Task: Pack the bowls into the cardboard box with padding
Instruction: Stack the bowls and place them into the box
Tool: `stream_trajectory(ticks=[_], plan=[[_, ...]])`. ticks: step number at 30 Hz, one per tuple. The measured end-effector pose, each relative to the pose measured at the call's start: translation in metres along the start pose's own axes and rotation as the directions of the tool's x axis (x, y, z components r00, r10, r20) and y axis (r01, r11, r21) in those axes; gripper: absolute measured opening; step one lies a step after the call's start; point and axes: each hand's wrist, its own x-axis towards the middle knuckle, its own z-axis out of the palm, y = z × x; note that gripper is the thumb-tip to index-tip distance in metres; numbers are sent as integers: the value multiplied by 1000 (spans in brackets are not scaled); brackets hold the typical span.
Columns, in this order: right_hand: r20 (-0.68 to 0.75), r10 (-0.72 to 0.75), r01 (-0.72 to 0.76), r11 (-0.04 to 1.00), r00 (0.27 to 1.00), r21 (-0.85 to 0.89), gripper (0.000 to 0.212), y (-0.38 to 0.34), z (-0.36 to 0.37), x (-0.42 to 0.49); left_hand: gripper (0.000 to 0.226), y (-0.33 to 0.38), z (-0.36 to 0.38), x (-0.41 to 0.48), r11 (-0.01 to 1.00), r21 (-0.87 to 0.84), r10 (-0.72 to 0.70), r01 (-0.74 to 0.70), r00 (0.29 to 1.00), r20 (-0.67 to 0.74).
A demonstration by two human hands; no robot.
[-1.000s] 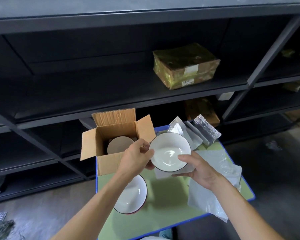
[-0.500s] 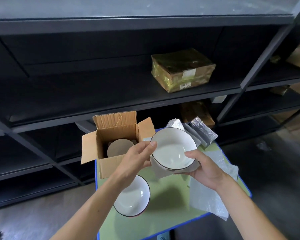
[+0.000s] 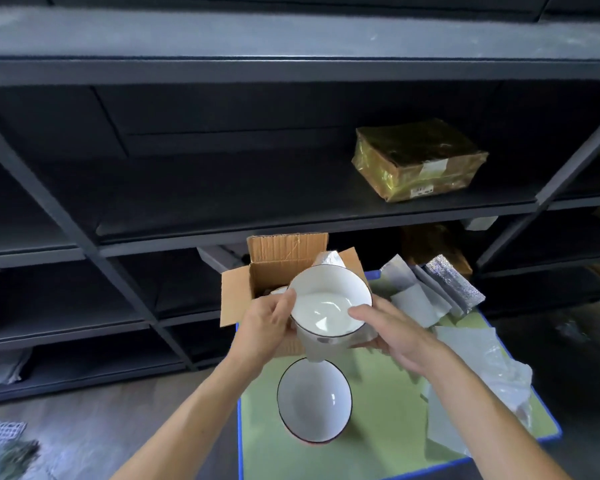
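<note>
Two white bowls with dark rims in view. The held bowl (image 3: 329, 303) is raised above the worktop's far left corner, in front of the open cardboard box (image 3: 238, 296), and is tilted with its opening toward the camera. The left hand (image 3: 267, 323) grips its left side, thumb on the rim and fingers curled round the outer wall. The right hand (image 3: 392, 332) grips its right side, thumb tip over the rim and fingers underneath, mostly hidden. A white padding sheet (image 3: 312, 348) lies against the bowl's underside between the hands, with one corner hanging below.

The second bowl (image 3: 314, 400) sits upright on the green worktop (image 3: 378, 434), near the left edge, just below the held one, with neither hand on it. The box stands at the far left corner with its flaps up; its contents are mostly hidden.

More padding sheets (image 3: 413, 303) and a silver bubble pouch (image 3: 454, 289) lie at the far right corner. Crumpled clear film (image 3: 496, 372) lies along the right edge. Behind, a dark shelf (image 3: 291, 202) carries a gold-wrapped parcel (image 3: 420, 161).
</note>
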Motion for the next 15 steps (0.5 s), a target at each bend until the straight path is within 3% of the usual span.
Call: stream_trajectory(ticks=[4, 7, 11, 15], plan=[[-75, 10, -22, 988, 997, -153, 14, -11, 21, 13, 49, -8, -18, 8, 1000, 29, -1, 5, 991, -132], [-91, 1, -20, 978, 996, -208, 14, -17, 28, 24, 49, -12, -28, 17, 996, 83, 29, -13, 979, -201], [-29, -11, 3, 966, 1000, -258, 17, -27, 35, 41, 52, -9, -40, 34, 987, 159, 50, -22, 984, -172], [16, -13, 18, 942, 1000, -335, 32, -34, 36, 64, 47, -11, -43, 56, 983, 179, -22, 46, 990, -137]])
